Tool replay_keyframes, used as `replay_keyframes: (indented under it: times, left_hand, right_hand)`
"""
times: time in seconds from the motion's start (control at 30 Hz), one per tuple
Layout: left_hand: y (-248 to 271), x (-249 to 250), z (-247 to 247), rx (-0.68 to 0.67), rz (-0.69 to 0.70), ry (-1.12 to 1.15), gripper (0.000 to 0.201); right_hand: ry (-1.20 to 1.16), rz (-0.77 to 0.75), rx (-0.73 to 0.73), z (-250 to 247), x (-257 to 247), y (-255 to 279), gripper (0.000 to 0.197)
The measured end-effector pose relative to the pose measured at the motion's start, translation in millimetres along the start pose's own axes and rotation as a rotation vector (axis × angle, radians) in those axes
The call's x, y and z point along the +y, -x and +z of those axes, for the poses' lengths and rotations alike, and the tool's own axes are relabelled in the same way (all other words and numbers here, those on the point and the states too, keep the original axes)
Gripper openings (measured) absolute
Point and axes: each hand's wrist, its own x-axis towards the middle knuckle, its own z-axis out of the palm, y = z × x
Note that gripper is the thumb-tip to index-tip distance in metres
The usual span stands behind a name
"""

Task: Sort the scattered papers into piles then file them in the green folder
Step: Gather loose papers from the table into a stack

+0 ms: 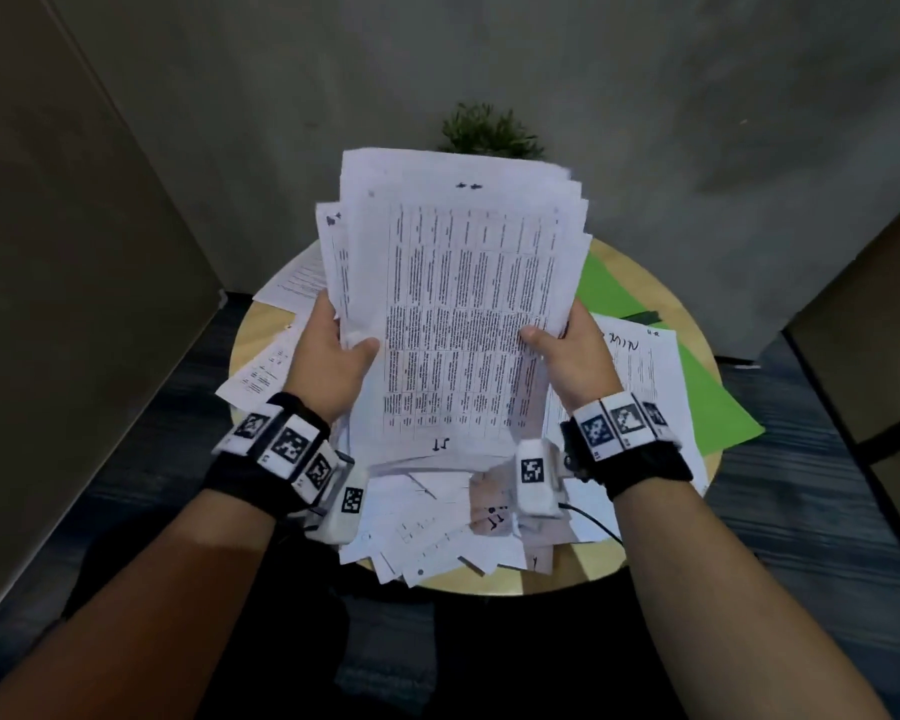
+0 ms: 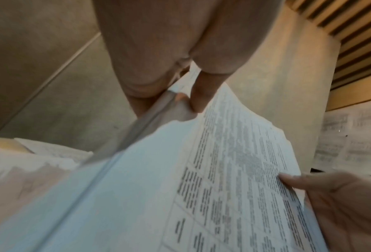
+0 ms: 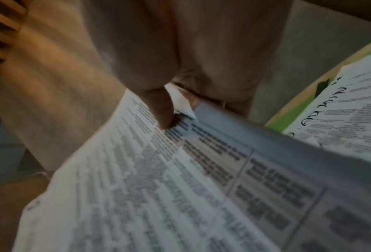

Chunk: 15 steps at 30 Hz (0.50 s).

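A thick, uneven stack of printed papers (image 1: 458, 314) is held up above the round table, its top sheet a table of text. My left hand (image 1: 333, 350) grips its left edge, thumb on top and fingers behind. My right hand (image 1: 562, 350) grips the right edge the same way. In the left wrist view the stack (image 2: 201, 187) runs under my left thumb (image 2: 199, 95), and my right hand (image 2: 339, 204) shows at the lower right. In the right wrist view my right thumb (image 3: 160, 109) presses on the stack (image 3: 158, 187). The green folder (image 1: 713, 402) lies open on the table's right side.
More loose papers (image 1: 453, 532) lie on the round wooden table (image 1: 583, 569) near its front edge and at the left (image 1: 261, 371). A sheet with handwriting (image 1: 640, 366) lies on the folder. A small potted plant (image 1: 489, 129) stands behind. Grey walls close in around.
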Motion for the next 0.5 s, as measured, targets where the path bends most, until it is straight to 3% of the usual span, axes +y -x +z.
replay_keyframes:
  times: [0.1,0.23,0.3,0.4,0.5]
  left_hand:
    - [-1.9,-12.7,19.3,0.054,-0.174,-0.088,0.047]
    - [0.1,-27.2,45.7,0.006,-0.276,-0.194,0.064]
    - [2.6,-31.0,56.9,-0.083,-0.31,-0.278,0.072]
    - [9.6,-36.9,72.9,-0.201,-0.351,-0.394,0.078]
    - [13.8,-41.3,77.6,-0.17,-0.337,-0.391,0.077]
  right_hand:
    - [0.191,0.037,0.049,0.9,5.5,-0.1,0.03]
    - [0.312,0.129,0.071,6.8,18.8,0.6,0.039]
    - [0.34,0.202,0.022,9.9,26.4,4.7,0.046]
    - [0.487,0.355,-0.161,13.2,48.8,13.6,0.066]
    - [0.487,0.328,-0.149,5.7,66.4,12.1,0.057]
